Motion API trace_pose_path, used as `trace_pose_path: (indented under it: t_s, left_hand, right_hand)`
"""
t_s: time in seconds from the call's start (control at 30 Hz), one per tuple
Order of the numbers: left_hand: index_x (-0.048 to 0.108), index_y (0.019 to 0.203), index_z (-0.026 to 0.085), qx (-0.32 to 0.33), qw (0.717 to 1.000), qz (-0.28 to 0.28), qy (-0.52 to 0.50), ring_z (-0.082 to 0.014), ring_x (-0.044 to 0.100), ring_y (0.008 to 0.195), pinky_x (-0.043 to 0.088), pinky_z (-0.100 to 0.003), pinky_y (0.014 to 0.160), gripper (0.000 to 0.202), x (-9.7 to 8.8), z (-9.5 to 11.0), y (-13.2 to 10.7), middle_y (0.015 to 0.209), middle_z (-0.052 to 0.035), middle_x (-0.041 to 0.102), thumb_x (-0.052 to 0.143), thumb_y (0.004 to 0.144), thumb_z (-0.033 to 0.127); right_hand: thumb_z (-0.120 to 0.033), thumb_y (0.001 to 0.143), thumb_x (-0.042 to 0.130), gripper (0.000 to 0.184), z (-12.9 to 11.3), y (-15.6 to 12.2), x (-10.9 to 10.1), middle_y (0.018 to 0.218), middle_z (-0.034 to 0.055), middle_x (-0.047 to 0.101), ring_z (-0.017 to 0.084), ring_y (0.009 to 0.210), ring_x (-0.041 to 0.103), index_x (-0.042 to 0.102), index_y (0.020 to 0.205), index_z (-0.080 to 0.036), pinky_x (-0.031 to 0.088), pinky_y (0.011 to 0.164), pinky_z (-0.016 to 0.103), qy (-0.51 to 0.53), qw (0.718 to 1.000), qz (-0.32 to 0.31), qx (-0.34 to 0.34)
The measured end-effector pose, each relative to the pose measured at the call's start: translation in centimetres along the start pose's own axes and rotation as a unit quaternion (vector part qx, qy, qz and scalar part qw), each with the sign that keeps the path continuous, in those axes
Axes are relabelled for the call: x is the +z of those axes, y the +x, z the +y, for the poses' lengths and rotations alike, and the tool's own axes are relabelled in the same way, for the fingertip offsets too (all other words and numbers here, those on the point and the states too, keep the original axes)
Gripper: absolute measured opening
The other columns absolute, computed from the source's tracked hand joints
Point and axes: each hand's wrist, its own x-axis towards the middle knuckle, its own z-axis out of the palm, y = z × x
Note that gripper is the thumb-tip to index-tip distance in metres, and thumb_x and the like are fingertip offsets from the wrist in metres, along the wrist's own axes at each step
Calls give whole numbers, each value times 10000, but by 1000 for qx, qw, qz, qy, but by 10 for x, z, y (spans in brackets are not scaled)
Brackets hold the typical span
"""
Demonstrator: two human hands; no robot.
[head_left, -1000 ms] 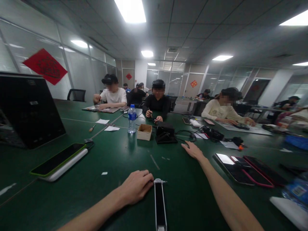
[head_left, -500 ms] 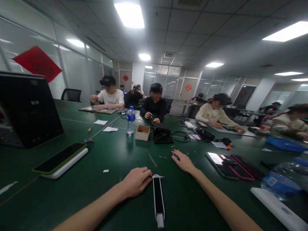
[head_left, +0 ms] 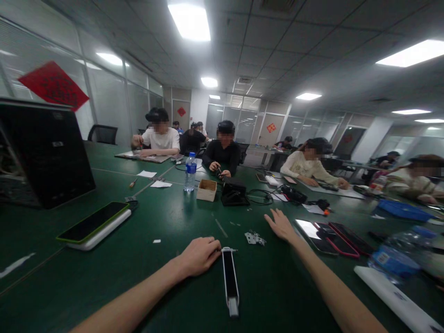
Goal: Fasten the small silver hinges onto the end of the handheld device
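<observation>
A long dark-green table (head_left: pixel 145 286) fills a ceiling-lit office with glass partitions, and other people sit working along its far side. Straight ahead of the person lies a long narrow strip (head_left: pixel 230 280). It has a glossy black face framed by thin white edges, a small white crossbar at its far end and a pale grey cap at its near end, and it lies flat with its length pointing away from the person. The left hand (head_left: pixel 197 255) rests knuckles-up on the table just left of the strip's far end. Its fingers are curled under and the fingertips meet the crossbar, but whether they pinch it cannot be told. The right hand (head_left: pixel 281 225) lies further out and to the right, released, palm down with the fingers spread on the tabletop. Between the two hands, just left of the right one, sits a small cluster of silvery metal parts (head_left: pixel 254 238). Beyond the right wrist several phones (head_left: pixel 328 232) lie side by side, screens up. To the left, a green-cased phone (head_left: pixel 93 222) rests on a white slab, and a water bottle (head_left: pixel 189 172) and a small cardboard box (head_left: pixel 207 189) stand further back.
</observation>
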Motion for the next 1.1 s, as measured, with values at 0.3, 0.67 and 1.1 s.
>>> trace_pose_path:
  t_s: [0.3, 0.67, 1.1]
  left_hand:
    - [539, 993, 223, 7, 1000, 11, -11, -169, 579, 800, 426, -264, 680, 150, 2, -2, 1, 925, -21, 595, 405, 948, 274]
    - [552, 1008, 209, 16, 999, 7, -29, -180, 573, 827, 444, -279, 714, 174, 4, -6, 5, 941, -36, 593, 404, 942, 272]
    - [547, 995, 206, 6, 1000, -2, -27, -194, 579, 817, 443, -303, 734, 254, 5, -7, 9, 927, -49, 606, 323, 945, 315]
  right_hand:
    - [-354, 956, 251, 544, 7, 5, 10, 1509, 132, 227, 218, 1389, 205, 294, 1435, -100, 184, 1121, 359, -39, 992, -102, -55]
    - [-346, 915, 366, 488, 16, -55, -21, 1418, 144, 398, 255, 1314, 338, 442, 1338, -114, 229, 1093, 387, -62, 996, 36, -59]
    - [-477, 913, 323, 650, 45, -4, -13, 1520, 209, 68, 383, 1359, 126, 235, 1443, -112, 87, 1058, 537, -182, 972, 68, 130]
